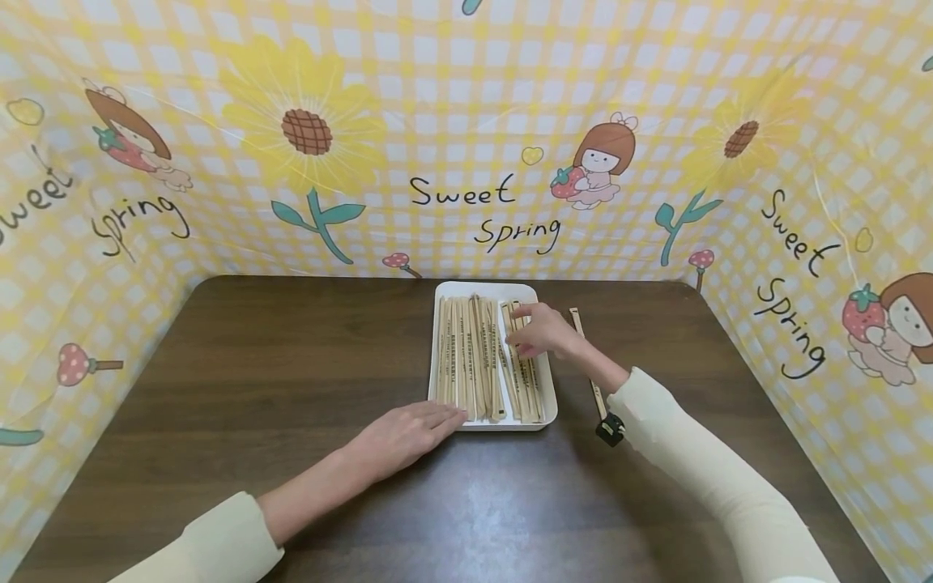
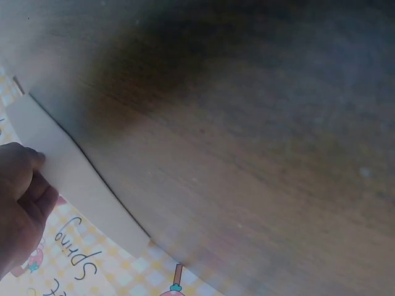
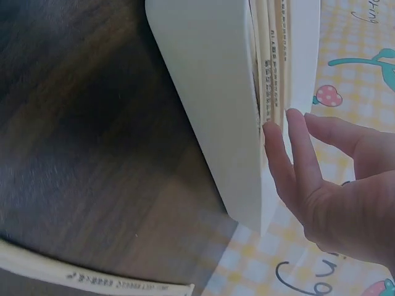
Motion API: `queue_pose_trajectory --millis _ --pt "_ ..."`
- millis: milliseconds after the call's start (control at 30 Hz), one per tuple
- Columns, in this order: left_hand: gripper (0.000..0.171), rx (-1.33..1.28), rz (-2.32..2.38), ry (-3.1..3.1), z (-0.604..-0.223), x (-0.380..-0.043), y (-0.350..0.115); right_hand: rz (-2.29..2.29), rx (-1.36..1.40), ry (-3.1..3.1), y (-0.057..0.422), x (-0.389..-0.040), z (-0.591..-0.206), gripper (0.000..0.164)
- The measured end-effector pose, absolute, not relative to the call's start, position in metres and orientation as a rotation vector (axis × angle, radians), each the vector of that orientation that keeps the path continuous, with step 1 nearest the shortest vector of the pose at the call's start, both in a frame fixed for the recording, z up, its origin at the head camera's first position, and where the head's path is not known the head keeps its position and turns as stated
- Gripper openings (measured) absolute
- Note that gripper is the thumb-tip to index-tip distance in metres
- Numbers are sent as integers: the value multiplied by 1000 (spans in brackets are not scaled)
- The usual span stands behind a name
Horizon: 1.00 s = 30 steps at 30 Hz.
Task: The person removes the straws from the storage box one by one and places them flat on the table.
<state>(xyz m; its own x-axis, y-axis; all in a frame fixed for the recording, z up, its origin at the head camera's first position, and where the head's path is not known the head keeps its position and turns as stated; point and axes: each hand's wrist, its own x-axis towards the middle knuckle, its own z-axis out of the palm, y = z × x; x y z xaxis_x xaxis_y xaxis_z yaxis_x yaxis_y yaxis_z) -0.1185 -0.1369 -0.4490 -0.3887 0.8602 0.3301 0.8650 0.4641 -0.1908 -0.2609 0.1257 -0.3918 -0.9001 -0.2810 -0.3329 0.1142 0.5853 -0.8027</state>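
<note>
A white rectangular tray (image 1: 548, 411) holds several long, thin paper-wrapped sticks with printed text. They lie lengthwise in a wider left group (image 1: 466, 356) and a narrower right group (image 1: 526, 385), with a white strip between. At the tray's near left corner my left hand (image 1: 410, 429) grips the rim; in the left wrist view its bent fingers meet the white wall (image 2: 80, 176). My right hand (image 1: 543, 330) is over the far part of the right group. Its fingers reach down, spread and fairly straight, with fingertips (image 3: 271, 132) at the sticks in the right wrist view.
One more wrapped stick (image 1: 577, 322) lies on the brown table (image 1: 306, 356) right of the tray, partly under my right forearm. A black device (image 1: 610, 429) is strapped at my right wrist. Yellow checked cloth (image 1: 452, 105) walls off the table's back and sides.
</note>
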Motion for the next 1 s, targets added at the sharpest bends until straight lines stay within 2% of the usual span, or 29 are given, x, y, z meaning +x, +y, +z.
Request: queue_pose_trajectory --millis 500,1000 --pt "42 -1442 32 -2340 -449 -118 -137 -1202 -155 2381 109 -263 -406 68" --pt "41 -1441 11 -2337 -449 -117 -137 -1042 -226 2520 94 -266 -418 60"
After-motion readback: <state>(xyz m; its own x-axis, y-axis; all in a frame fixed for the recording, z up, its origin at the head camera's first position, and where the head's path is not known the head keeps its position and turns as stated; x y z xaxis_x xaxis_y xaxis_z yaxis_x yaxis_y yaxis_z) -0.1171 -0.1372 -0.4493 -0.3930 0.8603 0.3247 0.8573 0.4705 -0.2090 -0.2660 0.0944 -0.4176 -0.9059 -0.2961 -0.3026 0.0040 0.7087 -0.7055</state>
